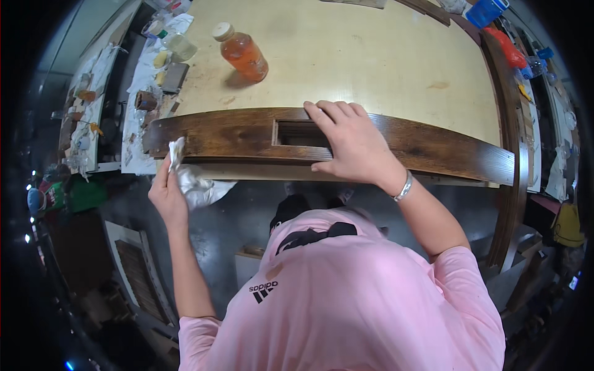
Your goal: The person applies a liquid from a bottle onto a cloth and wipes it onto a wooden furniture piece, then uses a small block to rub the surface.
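Observation:
A long dark-brown wooden board [232, 132] with a rectangular cutout [297, 133] lies along the near edge of the table. My left hand [167, 195] pinches a white cloth [177, 148], whose upper end touches the board's near edge close to its left end. My right hand [356, 142] is spread over the board just right of the cutout, its fingers over the far edge and its thumb at the near edge. It covers the cutout's right end. Below the board, beside my left hand, hangs more white cloth [201, 188].
A bottle of orange liquid [244, 55] stands on the pale table [359, 55] beyond the board. Jars, a clear bottle [176, 44] and a grey block [175, 78] crowd the left edge. Another dark wooden piece [504, 99] runs along the right edge, near a red bag [507, 46].

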Demonstrator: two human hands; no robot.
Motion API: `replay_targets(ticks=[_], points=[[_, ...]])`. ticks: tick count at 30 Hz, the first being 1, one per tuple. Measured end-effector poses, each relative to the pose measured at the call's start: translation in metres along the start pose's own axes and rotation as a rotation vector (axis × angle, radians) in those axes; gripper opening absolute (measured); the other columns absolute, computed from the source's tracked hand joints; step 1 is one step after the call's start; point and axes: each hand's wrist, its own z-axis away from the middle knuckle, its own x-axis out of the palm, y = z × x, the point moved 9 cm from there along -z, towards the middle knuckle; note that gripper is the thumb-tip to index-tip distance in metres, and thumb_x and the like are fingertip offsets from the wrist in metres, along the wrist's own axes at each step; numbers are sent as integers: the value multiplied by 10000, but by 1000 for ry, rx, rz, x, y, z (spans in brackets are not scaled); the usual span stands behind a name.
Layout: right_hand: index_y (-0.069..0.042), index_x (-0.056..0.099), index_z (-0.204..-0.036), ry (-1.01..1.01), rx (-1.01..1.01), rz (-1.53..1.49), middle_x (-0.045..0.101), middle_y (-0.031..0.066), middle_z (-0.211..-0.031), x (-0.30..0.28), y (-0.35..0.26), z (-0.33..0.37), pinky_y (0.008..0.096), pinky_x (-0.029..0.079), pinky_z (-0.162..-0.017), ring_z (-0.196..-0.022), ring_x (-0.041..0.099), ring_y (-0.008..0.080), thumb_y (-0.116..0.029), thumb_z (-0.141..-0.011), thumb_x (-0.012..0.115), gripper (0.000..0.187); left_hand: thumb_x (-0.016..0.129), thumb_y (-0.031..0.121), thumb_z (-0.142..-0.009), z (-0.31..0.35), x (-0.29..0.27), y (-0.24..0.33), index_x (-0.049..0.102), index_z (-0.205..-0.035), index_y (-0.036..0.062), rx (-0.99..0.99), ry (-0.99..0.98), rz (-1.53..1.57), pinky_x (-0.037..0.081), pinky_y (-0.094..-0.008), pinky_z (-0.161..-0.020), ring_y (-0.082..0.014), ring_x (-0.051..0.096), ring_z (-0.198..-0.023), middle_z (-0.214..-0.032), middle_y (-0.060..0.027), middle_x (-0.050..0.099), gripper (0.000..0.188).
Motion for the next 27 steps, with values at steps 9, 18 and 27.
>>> replay_targets(ticks=[9, 18, 27], points=[[21, 468, -1364, 410, 278, -1652, 552, 80, -1303, 0, -25, 31, 306, 418, -1013, -1190, 521, 151, -89, -950, 534, 433, 574, 42, -960, 34, 139, 210, 603, -1261, -40, 357, -575, 674, 468, -279, -921, -154, 620, -1053, -1143, -87, 683, 313], [-105, 652, -1028, 634, 196, 15, 643, 124, -1127, -43, -20, 35, 411, 534, -841, -1028, 631, 331, -135, -890, 587, 155, 552, 244, -971, -45, 178, 110, 666, -1057, 42, 510, -621, -375, 447, -434, -893, -359, 611, -973, -1000, -171, 666, 247], [-78, 656, -1201, 731, 433, 218, 647, 134, -1209, -94, 107, 174, 401, 487, -947, -1117, 602, 312, -146, -889, 632, 320, 528, 257, -977, -40, 169, 117, 633, -938, 32, 609, -539, -359, 430, -446, -802, -365, 599, -887, -894, -165, 639, 251]])
